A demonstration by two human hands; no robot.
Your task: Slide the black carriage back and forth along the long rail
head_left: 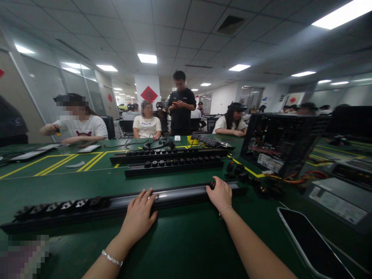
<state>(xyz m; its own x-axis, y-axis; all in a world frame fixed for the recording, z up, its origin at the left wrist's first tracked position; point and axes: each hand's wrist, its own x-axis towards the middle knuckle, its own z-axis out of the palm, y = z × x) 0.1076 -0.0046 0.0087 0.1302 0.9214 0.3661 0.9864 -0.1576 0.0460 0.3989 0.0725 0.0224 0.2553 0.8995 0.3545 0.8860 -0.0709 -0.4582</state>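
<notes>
A long black power rail (180,195) lies across the green table (186,248) in front of me, with several socket modules (62,205) seated at its left end. My left hand (139,215) rests flat on the rail's middle, fingers spread. My right hand (220,193) sits on the rail further right, fingers curled on a small black socket module (212,185) in the track. Loose black modules (240,170) lie just beyond the rail's right end.
Two more black rails with sockets (174,164) lie further back. An open computer case (279,141) stands at the right, a phone (312,242) lies near the right front. Several people sit or stand across the table. Yellow lines mark the table.
</notes>
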